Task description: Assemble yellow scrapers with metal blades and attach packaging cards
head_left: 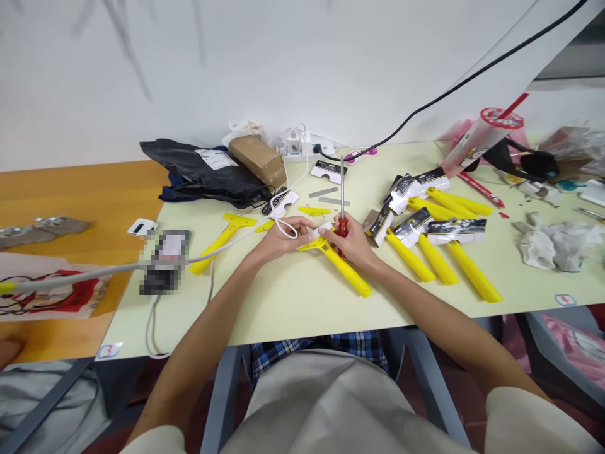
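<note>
My left hand is closed on the head of a yellow scraper, whose handle slants down to the right. Something white covers the fingertips there; I cannot tell exactly what it is. My right hand grips a screwdriver by its red handle, with the metal shaft pointing up; its thumb also meets the scraper's head. Just beyond the hands lie a yellow cover plate and thin metal blades. Left of them rests another yellow scraper, beside a small yellow piece partly behind my left hand.
Several yellow scrapers with black-and-white cards lie to the right. A black plastic bag, a brown box and a power strip stand along the wall. A white cable crosses at left. Crumpled tissue and a tall cup are at right.
</note>
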The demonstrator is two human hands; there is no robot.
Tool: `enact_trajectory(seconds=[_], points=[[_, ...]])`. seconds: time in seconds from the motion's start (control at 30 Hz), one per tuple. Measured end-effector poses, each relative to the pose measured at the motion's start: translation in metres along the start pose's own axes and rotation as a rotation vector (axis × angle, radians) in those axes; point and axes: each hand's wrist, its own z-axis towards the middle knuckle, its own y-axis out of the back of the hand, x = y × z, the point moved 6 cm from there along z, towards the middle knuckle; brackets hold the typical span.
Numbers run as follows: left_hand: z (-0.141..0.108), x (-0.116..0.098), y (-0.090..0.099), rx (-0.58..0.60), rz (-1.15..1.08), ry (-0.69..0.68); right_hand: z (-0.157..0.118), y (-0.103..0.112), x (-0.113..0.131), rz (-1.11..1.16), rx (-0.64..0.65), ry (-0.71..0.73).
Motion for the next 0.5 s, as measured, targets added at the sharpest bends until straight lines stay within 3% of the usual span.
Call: enact_trajectory(seconds=[0.1, 0.2, 0.37, 0.5], points=[[0.006, -0.007, 0.017, -0.146, 0.039, -0.087, 0.000, 0.008, 0.014, 0.100, 0.002, 0.008], [0.024, -0.007, 0.031, -0.244, 0.191, -0.127, 0.003, 0.026, 0.032, 0.221, -0.087, 0.028], [0.080, 0.003, 0.045, -0.184, 0.552, -0.157, 0.008, 0.056, 0.049, 0.296, -0.281, 0.122], [0.125, 0.017, 0.046, -0.002, 0.760, -0.097, 0.013, 0.062, 0.042, 0.395, -0.298, 0.119]])
